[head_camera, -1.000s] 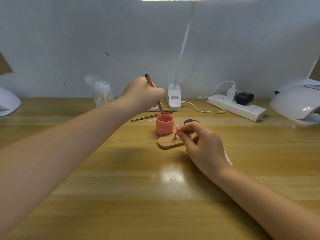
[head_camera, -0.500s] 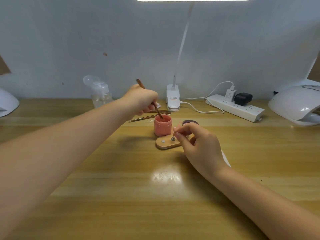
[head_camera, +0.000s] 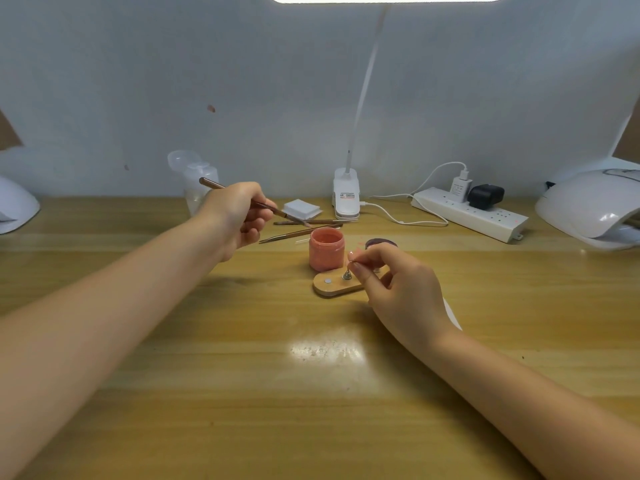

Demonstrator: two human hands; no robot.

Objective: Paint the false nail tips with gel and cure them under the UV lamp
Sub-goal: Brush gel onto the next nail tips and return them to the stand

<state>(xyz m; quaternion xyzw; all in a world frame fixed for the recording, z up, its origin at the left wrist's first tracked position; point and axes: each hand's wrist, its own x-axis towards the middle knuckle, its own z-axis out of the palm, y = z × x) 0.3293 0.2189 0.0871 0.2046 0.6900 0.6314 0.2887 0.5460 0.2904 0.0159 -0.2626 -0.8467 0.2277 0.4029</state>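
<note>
- Left hand [head_camera: 242, 216] grips a brown brush [head_camera: 254, 202], tip raised just left of the open pink gel jar [head_camera: 326, 249].
- Right hand [head_camera: 398, 282] pinches a small nail tip [head_camera: 350, 253] above the metal peg on a wooden holder [head_camera: 334, 285], mid-table.
- White UV lamp [head_camera: 588, 206] at the table's [head_camera: 311, 410] right edge; power strip [head_camera: 471, 213] along the back edge.

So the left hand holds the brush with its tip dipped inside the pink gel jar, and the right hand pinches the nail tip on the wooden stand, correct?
Not quite: in the head view the brush tip is outside the pink gel jar, raised to its left. The left hand does hold it, and the right hand pinches the nail tip on the wooden stand.
</note>
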